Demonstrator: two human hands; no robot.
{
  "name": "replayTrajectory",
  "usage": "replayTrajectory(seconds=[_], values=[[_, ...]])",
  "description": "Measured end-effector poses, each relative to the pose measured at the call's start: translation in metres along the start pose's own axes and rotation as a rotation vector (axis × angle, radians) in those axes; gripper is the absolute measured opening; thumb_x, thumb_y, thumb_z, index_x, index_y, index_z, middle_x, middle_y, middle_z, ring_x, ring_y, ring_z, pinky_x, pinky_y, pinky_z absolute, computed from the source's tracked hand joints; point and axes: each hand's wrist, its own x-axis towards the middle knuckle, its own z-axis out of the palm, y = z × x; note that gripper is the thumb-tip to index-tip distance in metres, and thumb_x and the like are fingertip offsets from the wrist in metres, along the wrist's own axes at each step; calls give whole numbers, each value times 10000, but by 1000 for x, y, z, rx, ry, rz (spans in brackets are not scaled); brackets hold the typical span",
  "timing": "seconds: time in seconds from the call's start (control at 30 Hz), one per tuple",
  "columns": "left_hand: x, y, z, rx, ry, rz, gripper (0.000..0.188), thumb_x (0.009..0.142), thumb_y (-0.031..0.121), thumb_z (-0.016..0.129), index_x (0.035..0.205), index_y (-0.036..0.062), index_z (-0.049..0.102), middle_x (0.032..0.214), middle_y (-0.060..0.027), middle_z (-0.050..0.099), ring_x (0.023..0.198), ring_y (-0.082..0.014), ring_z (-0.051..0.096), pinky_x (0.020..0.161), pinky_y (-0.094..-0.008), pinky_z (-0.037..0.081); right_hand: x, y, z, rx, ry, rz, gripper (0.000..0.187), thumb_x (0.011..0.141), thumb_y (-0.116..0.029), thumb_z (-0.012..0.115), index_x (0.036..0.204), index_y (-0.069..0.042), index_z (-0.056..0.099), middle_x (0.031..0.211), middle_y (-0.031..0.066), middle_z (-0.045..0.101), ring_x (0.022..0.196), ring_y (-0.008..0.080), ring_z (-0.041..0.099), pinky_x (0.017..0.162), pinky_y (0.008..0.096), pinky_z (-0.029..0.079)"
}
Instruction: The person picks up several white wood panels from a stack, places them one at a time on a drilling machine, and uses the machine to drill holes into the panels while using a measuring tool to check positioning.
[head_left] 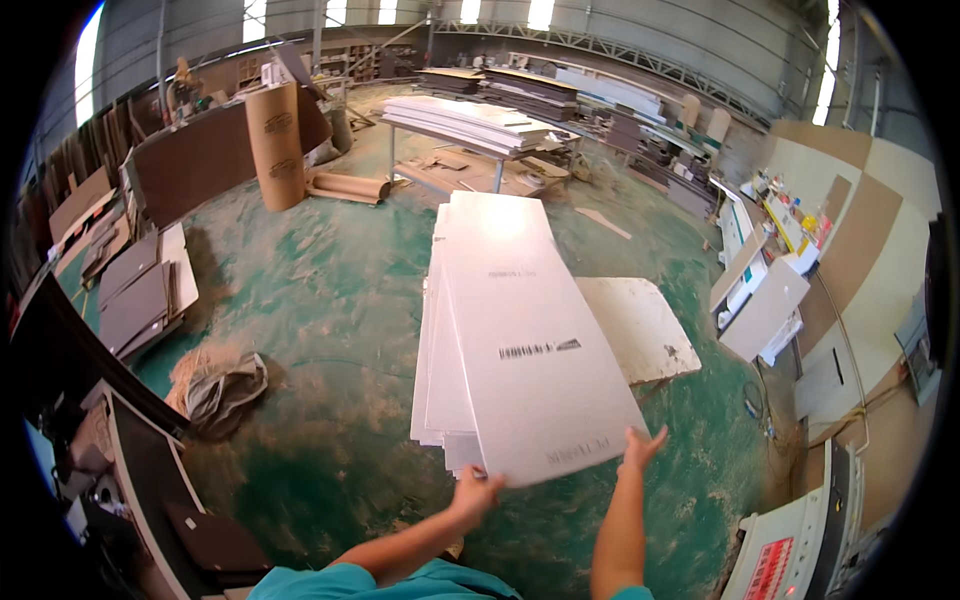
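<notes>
A long white board (530,370) with faint dark print lies askew over a stack of similar white boards (437,380). Its near end sticks out to the right of the stack, toward me. My left hand (477,492) is closed on the board's near left corner. At the near right corner, my right hand (642,450) grips the edge, its thumb pointing outward. The fingers under the board are hidden. Beside the stack on the right, a pale worn tabletop (645,325) shows from under the board.
Ahead stands a table piled with white sheets (470,120). A brown cardboard roll (276,145) stands at the far left. Dark panels (135,290) lean at left; a crumpled sack (228,390) rests on the green floor. A white machine (790,550) stands at the near right.
</notes>
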Motion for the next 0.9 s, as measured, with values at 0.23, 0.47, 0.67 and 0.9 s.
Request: replayTrajectory(seconds=[0.23, 0.47, 0.67, 0.9], values=[[-41, -96, -27, 320, -1322, -252, 720, 952, 355, 643, 1486, -20, 340, 1541, -134, 367, 1415, -243, 344, 1180, -387, 252, -160, -39, -158, 357, -69, 562, 514, 882, -47, 623, 1362, 42, 462, 1262, 136, 587, 1123, 337, 580, 959, 472, 476], [39, -14, -82, -688, -341, -220, 634, 799, 365, 657, 1325, 37, 523, 1286, -185, 589, 1192, -409, 542, 1058, -576, 395, -219, -57, -393, 124, 167, 421, 360, 906, -169, 592, 1158, 87, 586, 1019, 193, 671, 889, 348, 667, 791, 487, 547], [21, -35, 3, -560, -563, -205, 680, 692, 143, 588, 1336, -44, 472, 1248, -232, 596, 1131, -408, 592, 978, -531, 490, -240, -40, -445, 71, 473, 554, 399, 917, -215, 588, 1181, 84, 579, 1040, 191, 668, 900, 347, 663, 801, 470, 542], [-17, -46, 201, -311, -904, -227, 606, 676, 101, 594, 1257, -58, 525, 1117, -198, 647, 998, -357, 653, 870, -472, 555, -288, -19, -584, 2, 968, 633, 447, 930, -268, 583, 1209, 81, 570, 1064, 190, 665, 911, 346, 658, 813, 451, 536]])
